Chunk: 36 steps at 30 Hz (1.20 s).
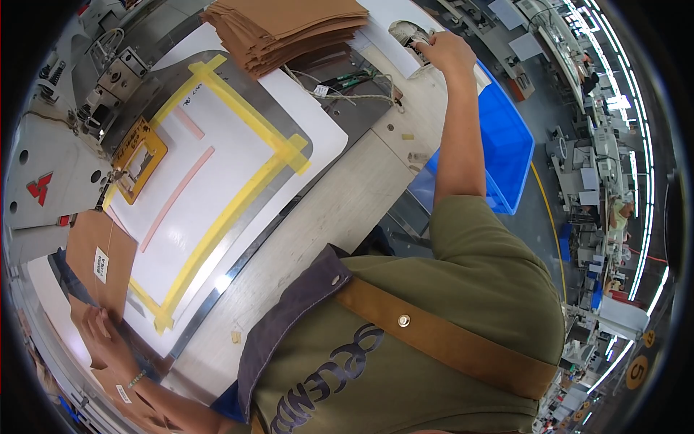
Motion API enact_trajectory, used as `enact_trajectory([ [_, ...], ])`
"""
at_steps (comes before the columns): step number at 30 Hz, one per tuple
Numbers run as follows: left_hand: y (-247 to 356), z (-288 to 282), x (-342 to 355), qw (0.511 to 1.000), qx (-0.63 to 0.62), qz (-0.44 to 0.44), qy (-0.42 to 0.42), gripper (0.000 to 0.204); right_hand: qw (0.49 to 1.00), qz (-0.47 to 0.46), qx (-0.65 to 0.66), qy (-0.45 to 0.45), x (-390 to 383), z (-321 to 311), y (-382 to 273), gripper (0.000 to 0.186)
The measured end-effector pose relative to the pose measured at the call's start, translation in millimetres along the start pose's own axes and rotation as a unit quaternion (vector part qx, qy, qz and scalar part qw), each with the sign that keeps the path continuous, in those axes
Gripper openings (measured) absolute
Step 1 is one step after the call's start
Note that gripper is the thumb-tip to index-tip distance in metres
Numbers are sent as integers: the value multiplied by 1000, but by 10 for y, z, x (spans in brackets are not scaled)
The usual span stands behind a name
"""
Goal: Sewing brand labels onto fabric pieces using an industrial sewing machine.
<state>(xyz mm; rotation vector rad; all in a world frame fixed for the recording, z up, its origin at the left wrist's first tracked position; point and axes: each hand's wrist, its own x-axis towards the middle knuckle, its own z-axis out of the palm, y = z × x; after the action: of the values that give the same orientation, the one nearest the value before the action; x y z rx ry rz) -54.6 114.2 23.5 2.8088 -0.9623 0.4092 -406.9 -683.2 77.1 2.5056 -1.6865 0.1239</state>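
Note:
At the lower left, my left hand (108,336) lies on a brown flat panel (108,253) with a white label on it, fingers stretched out. The panel's far end reaches beside the sewing machine head (50,173). My right arm stretches to the far right of the table. There my right hand (448,52) has its fingers closed at the edge of a small rounded, pale patterned thing (407,32); what the fingertips hold, if anything, is too small to make out. A yellow machine frame (139,160) sits over the white work surface.
Yellow tape (224,217) borders the white sheet (210,195), which bears pink strips (177,199). A stack of brown panels (289,32) stands at the back, near green-handled scissors (347,81) and cord. A blue bin (506,145) is beside the table at right. More brown pieces (119,390) lie lower left.

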Motion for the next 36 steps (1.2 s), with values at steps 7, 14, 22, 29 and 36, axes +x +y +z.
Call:
enact_trajectory([
  [7,604,-54,277,997,-53,52,9,30,999,-11,-5,39,166,158,88,47],
  [14,912,45,341,989,-90,117,12,31,989,-28,109,98,-8,-99,112,39],
  [22,1723,-135,420,963,-232,137,-19,25,899,-212,383,-1,-650,-822,-631,42],
  [29,2177,-104,493,909,-382,139,-90,27,710,-564,379,184,-1592,-451,-2125,24],
  [36,2101,16,476,895,-430,77,-95,50,571,-728,249,286,-2514,-43,-2787,14],
])
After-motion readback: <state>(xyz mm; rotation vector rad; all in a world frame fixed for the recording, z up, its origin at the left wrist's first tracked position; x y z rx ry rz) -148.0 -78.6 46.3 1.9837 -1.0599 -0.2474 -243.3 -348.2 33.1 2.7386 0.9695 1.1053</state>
